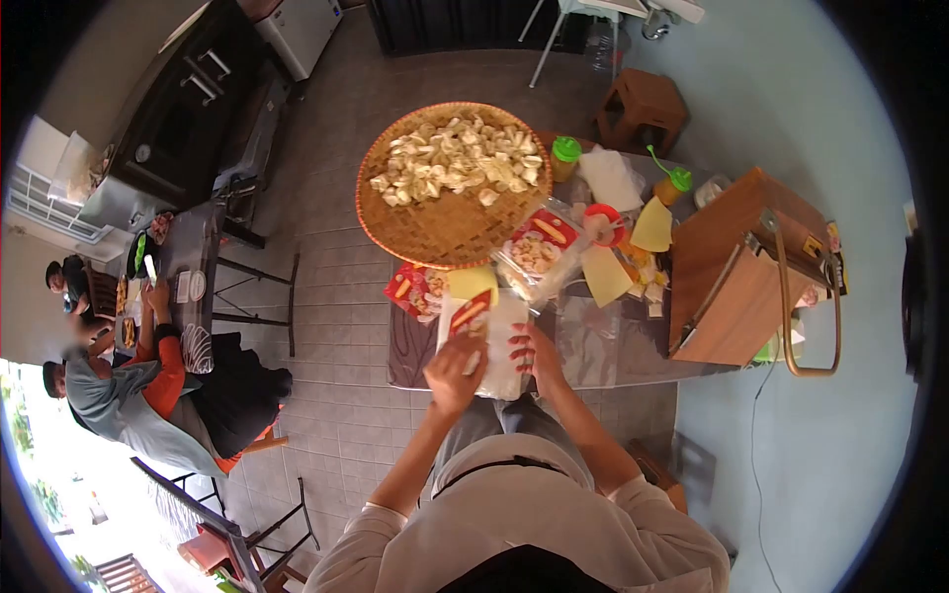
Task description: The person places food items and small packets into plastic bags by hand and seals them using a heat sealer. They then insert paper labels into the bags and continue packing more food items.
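Observation:
At the table's near edge, my left hand is closed with its fingers at the lower end of a red printed label. Under the label lies a whitish clear plastic bag. My right hand grips the bag's right side, fingers bent over it and apart from each other. A yellow sheet lies just beyond the label. Left of it rests a red printed snack packet; another filled packet sits ahead to the right. Beyond is a round woven tray with many pale snack pieces.
On the right of the table stand green-capped jars, a red-rimmed container, yellow sheets and a wooden cabinet. A brown stool stands behind. At the left, another person works at a separate table.

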### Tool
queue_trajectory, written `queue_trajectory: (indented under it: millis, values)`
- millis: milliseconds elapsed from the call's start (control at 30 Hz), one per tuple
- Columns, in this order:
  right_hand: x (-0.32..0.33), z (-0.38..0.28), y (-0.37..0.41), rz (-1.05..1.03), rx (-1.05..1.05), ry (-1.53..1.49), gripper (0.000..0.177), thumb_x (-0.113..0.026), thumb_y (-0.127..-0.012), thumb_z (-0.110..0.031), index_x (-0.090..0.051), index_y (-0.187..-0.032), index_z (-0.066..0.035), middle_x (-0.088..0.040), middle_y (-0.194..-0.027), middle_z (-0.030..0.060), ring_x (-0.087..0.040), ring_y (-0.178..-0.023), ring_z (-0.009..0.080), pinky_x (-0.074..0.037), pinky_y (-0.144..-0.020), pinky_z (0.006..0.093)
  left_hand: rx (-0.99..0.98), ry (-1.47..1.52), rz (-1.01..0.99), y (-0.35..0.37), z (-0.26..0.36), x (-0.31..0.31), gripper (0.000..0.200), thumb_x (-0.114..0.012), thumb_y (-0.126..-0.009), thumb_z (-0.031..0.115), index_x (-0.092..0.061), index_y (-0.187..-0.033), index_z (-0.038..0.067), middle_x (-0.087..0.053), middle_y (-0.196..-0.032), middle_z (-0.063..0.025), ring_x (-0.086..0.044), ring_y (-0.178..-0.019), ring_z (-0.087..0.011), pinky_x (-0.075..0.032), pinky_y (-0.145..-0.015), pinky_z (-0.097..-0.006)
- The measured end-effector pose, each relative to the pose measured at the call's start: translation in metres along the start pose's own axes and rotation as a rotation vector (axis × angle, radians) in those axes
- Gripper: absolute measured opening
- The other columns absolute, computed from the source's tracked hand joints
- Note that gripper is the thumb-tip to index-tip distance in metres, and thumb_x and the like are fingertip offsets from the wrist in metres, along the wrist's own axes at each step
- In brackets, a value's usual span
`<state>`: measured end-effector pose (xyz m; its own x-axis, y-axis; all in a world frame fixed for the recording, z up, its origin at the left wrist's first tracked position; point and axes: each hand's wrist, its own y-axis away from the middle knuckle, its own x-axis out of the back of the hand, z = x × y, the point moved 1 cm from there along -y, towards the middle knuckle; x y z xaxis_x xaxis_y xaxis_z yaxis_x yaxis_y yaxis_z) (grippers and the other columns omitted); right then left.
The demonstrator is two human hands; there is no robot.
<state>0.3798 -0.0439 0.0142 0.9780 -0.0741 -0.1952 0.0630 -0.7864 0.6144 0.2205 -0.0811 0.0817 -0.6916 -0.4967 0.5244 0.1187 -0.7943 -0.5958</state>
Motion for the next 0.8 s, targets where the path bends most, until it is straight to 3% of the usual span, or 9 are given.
queue_trajectory:
  millis: [67,167,300,333,533,667,733,767,800]
  values:
    - [0.021,-0.014,0.032,-0.21,-0.117,-0.195,0.04,-0.05,-0.083,-0.042,-0.053,-0.107,-0.009,-0.058,-0.089,0.0028,-0.055,-0.077,0.011,-0.044,-0.059,0.0238,-0.117,0.044,-0.092,0.017,0.021,-0.031,0.019,-0.069,-0.063,0.004,-0.061,-0.079,0.008,-0.062,-0.085,-0.0044,-0.061,-0.084,-0.0214,-0.05,-0.068,-0.03]
    - [0.068,-0.01,0.05,-0.161,-0.077,-0.205,0.042,-0.052,-0.083,-0.041,-0.052,-0.109,-0.008,-0.058,-0.089,0.0012,-0.054,-0.083,0.0103,-0.044,-0.064,0.0247,-0.244,0.173,-0.209,0.034,0.058,-0.065,0.017,-0.069,-0.062,0.004,-0.061,-0.077,0.008,-0.062,-0.084,-0.0038,-0.061,-0.084,-0.0211,-0.051,-0.066,-0.0294]
    - [0.126,0.015,0.055,0.028,0.152,-0.086,0.02,-0.056,-0.083,-0.022,-0.057,-0.099,-0.009,-0.058,-0.086,-0.0017,-0.054,-0.076,0.0068,-0.043,-0.065,0.0217,-0.419,0.224,-0.305,0.068,0.089,-0.102,0.016,-0.069,-0.061,0.006,-0.061,-0.075,0.008,-0.062,-0.083,-0.0018,-0.061,-0.086,-0.0184,-0.051,-0.064,-0.0269]
    - [0.133,0.016,0.058,0.039,0.146,-0.09,0.02,-0.056,-0.083,-0.022,-0.057,-0.099,-0.009,-0.058,-0.086,-0.0017,-0.054,-0.076,0.0068,-0.043,-0.065,0.0217,-0.433,0.185,-0.358,0.075,0.093,-0.107,0.015,-0.069,-0.064,0.012,-0.061,-0.077,0.01,-0.061,-0.089,0.0,-0.056,-0.098,-0.0176,-0.05,-0.071,-0.0325]
    - [0.171,0.03,0.056,0.289,0.172,-0.173,0.016,-0.058,-0.083,-0.018,-0.058,-0.094,-0.007,-0.058,-0.081,-0.0014,-0.055,-0.074,0.0072,-0.044,-0.064,0.0215,-0.5,0.232,-0.671,0.093,0.096,-0.14,0.02,-0.065,-0.069,0.022,-0.062,-0.087,0.014,-0.053,-0.107,-0.0022,-0.045,-0.112,-0.0211,-0.038,-0.083,-0.0486]
    - [0.197,0.028,0.034,0.395,0.301,-0.106,0.019,-0.058,-0.083,-0.018,-0.058,-0.094,-0.003,-0.058,-0.081,-0.0004,-0.054,-0.072,0.006,-0.043,-0.061,0.0205,-0.514,0.335,-0.651,0.09,0.092,-0.14,0.025,-0.064,-0.071,0.021,-0.061,-0.095,0.013,-0.052,-0.108,-0.0058,-0.047,-0.109,-0.0233,-0.037,-0.085,-0.0467]
    - [0.205,0.025,0.022,0.418,0.336,-0.03,0.021,-0.059,-0.082,-0.021,-0.058,-0.095,-0.004,-0.058,-0.083,-0.0012,-0.054,-0.071,0.0059,-0.042,-0.06,0.0204,-0.04,0.243,-0.571,0.083,0.071,-0.146,0.029,-0.063,-0.075,0.021,-0.059,-0.102,0.011,-0.051,-0.111,-0.0088,-0.048,-0.107,-0.0235,-0.04,-0.084,-0.041]
    - [0.207,0.025,0.016,0.379,0.368,0.022,0.021,-0.058,-0.083,-0.018,-0.058,-0.095,-0.001,-0.058,-0.082,0.0002,-0.054,-0.073,0.0065,-0.042,-0.062,0.0199,-0.038,0.247,-0.579,0.082,0.062,-0.153,0.029,-0.063,-0.075,0.021,-0.059,-0.102,0.011,-0.051,-0.111,-0.0088,-0.048,-0.107,-0.0235,-0.04,-0.084,-0.041]
    - [0.209,0.026,0.011,0.336,0.4,0.074,0.021,-0.057,-0.083,-0.015,-0.057,-0.095,0.003,-0.059,-0.082,0.0015,-0.054,-0.074,0.0071,-0.042,-0.064,0.0194,0.244,0.32,-0.589,0.082,0.049,-0.161,0.029,-0.063,-0.075,0.02,-0.059,-0.101,0.008,-0.053,-0.108,-0.0117,-0.051,-0.101,-0.0242,-0.042,-0.08,-0.0388]
